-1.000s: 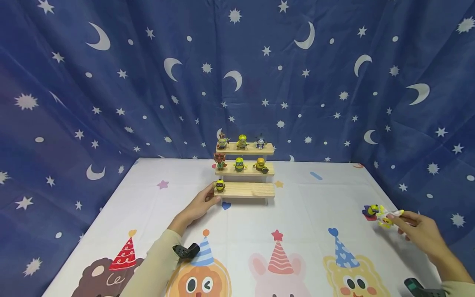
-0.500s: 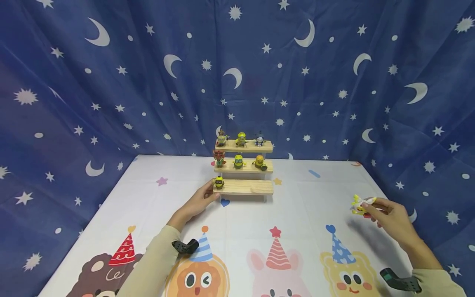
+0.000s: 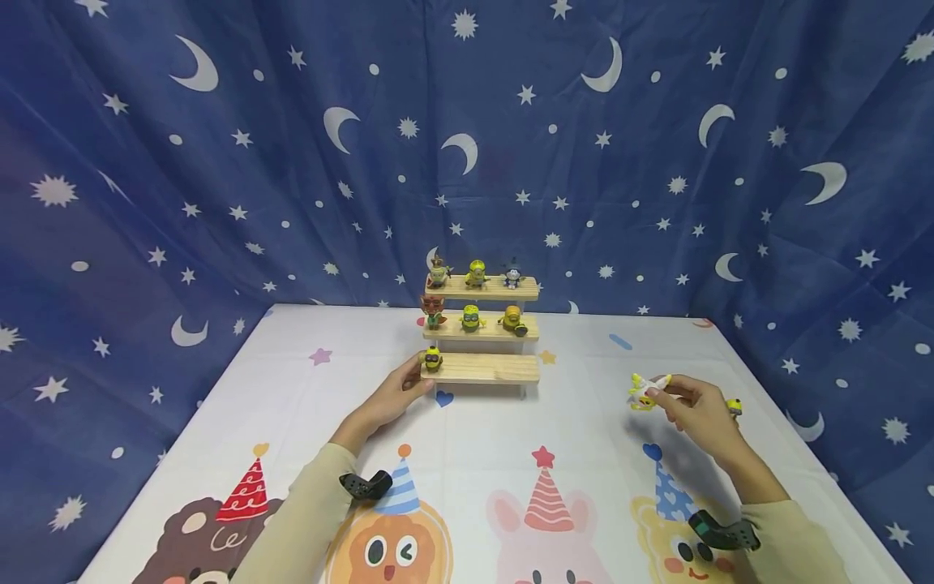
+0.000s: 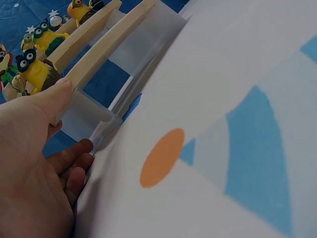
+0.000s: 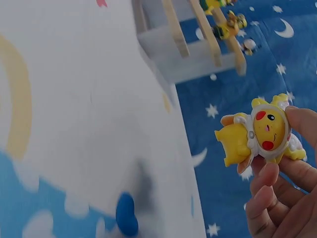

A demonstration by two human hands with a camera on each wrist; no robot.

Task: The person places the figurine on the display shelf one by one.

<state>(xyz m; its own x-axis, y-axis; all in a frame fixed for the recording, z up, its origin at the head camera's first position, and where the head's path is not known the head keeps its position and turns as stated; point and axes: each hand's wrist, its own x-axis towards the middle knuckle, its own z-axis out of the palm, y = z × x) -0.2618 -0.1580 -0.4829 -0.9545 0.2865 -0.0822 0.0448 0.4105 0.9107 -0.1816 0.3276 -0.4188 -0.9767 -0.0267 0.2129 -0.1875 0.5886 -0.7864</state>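
My left hand grips the left end of the bottom board of a three-tier wooden display shelf. In the left wrist view its thumb lies on the board's end, close beside a yellow goggled minion figure. That figure stands at the left end of the bottom board. Off to the right of the shelf, my right hand pinches a yellow Pikachu figure in a white hood above the table. In the right wrist view the figure is tipped sideways, with its face showing. Fingers hide part of its hood.
Several small figures stand on the upper boards, among them a red fox-like figure and a yellow minion. Another yellow figure shows partly behind the right hand. A blue starry curtain closes off the back and sides of the white table.
My right hand has lifted the Pikachu figure from beside the other figure at the far right and carried it left toward the shelf. The left hand keeps its hold on the board.
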